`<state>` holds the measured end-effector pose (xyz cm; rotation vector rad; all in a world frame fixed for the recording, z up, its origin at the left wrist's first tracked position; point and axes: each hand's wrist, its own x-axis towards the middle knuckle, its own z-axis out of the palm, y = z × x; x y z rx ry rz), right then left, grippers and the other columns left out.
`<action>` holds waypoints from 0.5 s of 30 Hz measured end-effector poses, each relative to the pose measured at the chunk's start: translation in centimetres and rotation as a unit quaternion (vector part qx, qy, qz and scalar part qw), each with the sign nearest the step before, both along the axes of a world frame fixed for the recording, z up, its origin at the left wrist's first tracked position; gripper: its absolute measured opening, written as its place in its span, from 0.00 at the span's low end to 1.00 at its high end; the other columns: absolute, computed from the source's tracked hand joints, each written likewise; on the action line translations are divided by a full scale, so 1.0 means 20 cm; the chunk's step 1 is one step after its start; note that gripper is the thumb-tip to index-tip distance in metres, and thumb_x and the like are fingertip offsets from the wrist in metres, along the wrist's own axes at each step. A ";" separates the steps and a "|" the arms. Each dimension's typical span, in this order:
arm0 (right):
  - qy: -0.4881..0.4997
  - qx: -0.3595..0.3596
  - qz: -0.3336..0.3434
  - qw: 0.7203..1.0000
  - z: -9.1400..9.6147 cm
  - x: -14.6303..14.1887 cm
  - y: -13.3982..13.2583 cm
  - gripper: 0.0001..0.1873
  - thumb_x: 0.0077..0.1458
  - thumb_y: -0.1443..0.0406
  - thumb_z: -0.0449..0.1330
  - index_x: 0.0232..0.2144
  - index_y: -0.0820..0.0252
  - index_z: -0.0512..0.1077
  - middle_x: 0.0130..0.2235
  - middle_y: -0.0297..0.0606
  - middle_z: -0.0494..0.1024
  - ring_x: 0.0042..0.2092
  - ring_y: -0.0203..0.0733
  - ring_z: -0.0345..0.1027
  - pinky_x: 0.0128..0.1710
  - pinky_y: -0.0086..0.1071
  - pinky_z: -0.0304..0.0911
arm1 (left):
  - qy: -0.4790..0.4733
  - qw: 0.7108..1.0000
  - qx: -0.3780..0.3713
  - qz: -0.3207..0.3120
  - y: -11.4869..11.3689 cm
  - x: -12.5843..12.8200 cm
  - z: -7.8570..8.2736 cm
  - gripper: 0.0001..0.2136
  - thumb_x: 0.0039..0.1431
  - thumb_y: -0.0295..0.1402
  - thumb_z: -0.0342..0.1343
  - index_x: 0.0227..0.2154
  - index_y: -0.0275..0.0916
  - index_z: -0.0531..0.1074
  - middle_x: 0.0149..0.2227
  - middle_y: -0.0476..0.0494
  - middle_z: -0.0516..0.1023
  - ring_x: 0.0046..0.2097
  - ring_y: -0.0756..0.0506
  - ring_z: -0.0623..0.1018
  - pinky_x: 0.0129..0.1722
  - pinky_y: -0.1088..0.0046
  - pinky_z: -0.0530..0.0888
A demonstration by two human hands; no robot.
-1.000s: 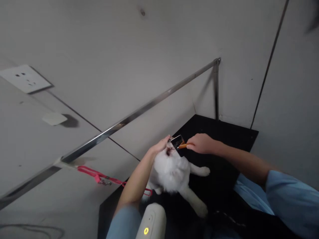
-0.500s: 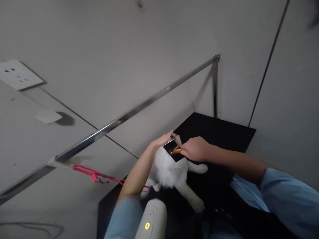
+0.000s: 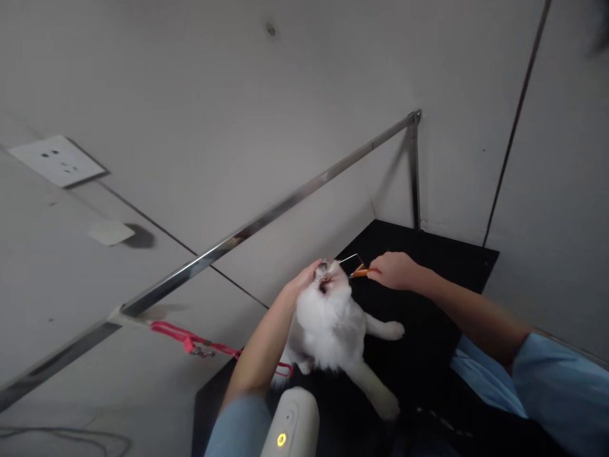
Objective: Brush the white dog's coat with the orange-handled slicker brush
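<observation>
A white fluffy dog sits on the black table, its front legs stretched toward the right and the lower right. My left hand holds the dog's head from the left side; part of its fingers is hidden by the head. In my closed right hand is a slicker brush with an orange handle. The brush's thin flat head shows nearly edge-on, close to the right side of the dog's head. Whether it touches the fur I cannot tell.
A metal bar frame slants above the table along the grey wall. From it hangs a pink lead with a metal clip, passing behind my left forearm. A pale device with a yellow light juts up at the bottom. A socket is on the wall.
My right hand has drawn the brush to the right, off the dog's face; its dark pad faced me before and is now edge-on. My left hand stays at the head. The view shifted slightly.
</observation>
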<state>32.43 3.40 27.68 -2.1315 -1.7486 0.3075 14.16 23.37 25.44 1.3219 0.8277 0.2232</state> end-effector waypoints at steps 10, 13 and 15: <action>0.484 -0.108 0.116 0.861 -0.46 -0.33 -0.03 0.14 0.65 0.61 0.49 0.28 0.58 0.65 0.18 0.28 0.63 0.20 0.32 0.55 0.23 0.27 0.54 | 0.026 0.970 0.218 -0.104 -0.03 -0.04 0.01 0.16 0.55 0.42 0.57 0.19 0.39 0.65 0.19 0.52 0.65 0.25 0.51 0.65 0.27 0.74 0.64; 0.513 -0.113 0.154 0.837 -0.50 -0.39 -0.04 0.12 0.65 0.60 0.51 0.29 0.58 0.64 0.19 0.26 0.63 0.19 0.30 0.54 0.21 0.26 0.51 | 0.015 0.942 0.296 -0.158 -0.02 -0.07 0.01 0.17 0.56 0.45 0.55 0.18 0.39 0.65 0.21 0.50 0.67 0.27 0.50 0.66 0.31 0.73 0.67; 0.526 -0.042 0.136 0.839 -0.49 -0.41 -0.03 0.12 0.65 0.61 0.51 0.29 0.58 0.63 0.19 0.26 0.64 0.20 0.30 0.55 0.23 0.25 0.53 | 0.005 0.914 0.357 -0.194 -0.01 -0.09 0.01 0.17 0.53 0.46 0.58 0.19 0.39 0.66 0.23 0.50 0.68 0.29 0.49 0.67 0.34 0.72 0.68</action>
